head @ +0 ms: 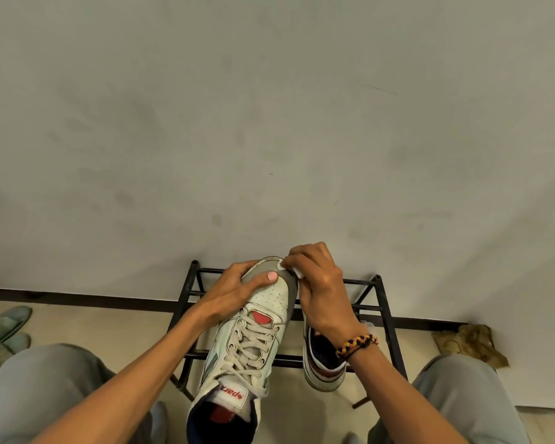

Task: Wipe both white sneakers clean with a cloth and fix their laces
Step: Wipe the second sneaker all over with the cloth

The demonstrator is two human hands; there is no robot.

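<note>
Scuffed white sneaker [253, 334], laced, gripped by left hand [237, 288]; right hand [321, 283] pinches cloth [293, 270].

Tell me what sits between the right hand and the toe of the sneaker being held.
Only the white cloth: the right hand pinches it against the toe of the held sneaker. The left hand grips the toe's other side, clear of the wiping spot.

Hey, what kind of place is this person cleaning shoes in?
Probably a home entryway or shoe corner: a black metal shoe rack stands against a plain wall, a second sneaker rests on it, and green shoes lie on the floor.
</note>
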